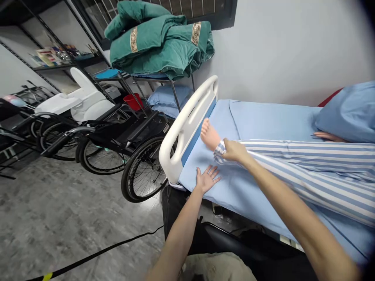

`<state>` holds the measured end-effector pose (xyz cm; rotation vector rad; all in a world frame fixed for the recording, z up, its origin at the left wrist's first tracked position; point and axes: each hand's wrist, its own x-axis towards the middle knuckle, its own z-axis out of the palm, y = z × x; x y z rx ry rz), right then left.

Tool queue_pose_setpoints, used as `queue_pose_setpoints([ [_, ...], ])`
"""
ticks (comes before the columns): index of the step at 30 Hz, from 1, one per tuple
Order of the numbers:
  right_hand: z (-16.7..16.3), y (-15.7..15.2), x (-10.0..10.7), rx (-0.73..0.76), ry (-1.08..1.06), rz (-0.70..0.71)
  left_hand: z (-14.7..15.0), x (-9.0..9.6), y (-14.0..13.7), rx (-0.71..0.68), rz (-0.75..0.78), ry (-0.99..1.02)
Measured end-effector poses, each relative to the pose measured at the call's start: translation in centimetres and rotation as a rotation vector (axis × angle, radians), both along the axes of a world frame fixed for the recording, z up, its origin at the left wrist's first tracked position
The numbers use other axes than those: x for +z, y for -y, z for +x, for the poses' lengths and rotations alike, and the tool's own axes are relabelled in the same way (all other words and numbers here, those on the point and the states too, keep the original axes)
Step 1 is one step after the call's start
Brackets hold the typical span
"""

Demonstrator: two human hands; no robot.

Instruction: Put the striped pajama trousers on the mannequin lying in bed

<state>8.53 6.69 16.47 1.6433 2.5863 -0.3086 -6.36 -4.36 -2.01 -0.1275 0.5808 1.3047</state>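
Clasping the blue-and-white striped cloth trouser cuff [218,155], the right hand [235,150] has the bare, pinkish foot [209,134] jutting just beyond its grip, while the empty left hand [206,180] spreads palm-up over the pale-blue sheet [243,191].

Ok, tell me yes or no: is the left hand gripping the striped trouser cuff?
No, the left hand is open, fingers spread; the right hand grips the trouser cuff.

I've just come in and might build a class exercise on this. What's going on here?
The person's right hand grips a striped trouser cuff beside a bare foot at the end of a bed. The left hand is open, palm up and holding nothing, near the white footboard. A wheelchair stands beyond.
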Motion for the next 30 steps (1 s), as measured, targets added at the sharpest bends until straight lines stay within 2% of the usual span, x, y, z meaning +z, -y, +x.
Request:
queue_pose_setpoints([
  [4,-1.1,2.3,-6.2,0.038,0.038,-0.140,0.0,-0.7,-0.5,0.002,-0.044,0.018],
  [7,-1.3,3.3,-8.6,0.036,0.063,-0.195,-0.1,-1.0,-0.7,0.000,-0.048,0.023],
  [10,-1.4,3.3,-9.3,0.031,0.080,-0.202,-0.1,-1.2,-0.8,-0.007,-0.046,0.024],
  [15,-1.5,3.3,-8.8,0.041,0.076,-0.202,-0.2,-1.4,-0.8,-0.016,-0.047,0.030],
  [19,-1.6,3.5,-7.1,0.047,0.063,-0.183,-0.4,-1.5,-0.8,-0.022,-0.014,0.033],
  [23,-0.9,2.2,-3.6,0.043,0.040,-0.111,-0.5,-1.2,-0.6,-0.018,-0.026,0.041],
  [26,0.4,0.6,0.9,0.018,0.002,-0.026,-0.6,-0.9,-0.5,-0.027,0.002,0.053],
  [30,3.3,-0.6,8.6,-0.005,-0.138,0.088,-0.7,-0.3,-0.3,-0.034,0.014,0.042],
])
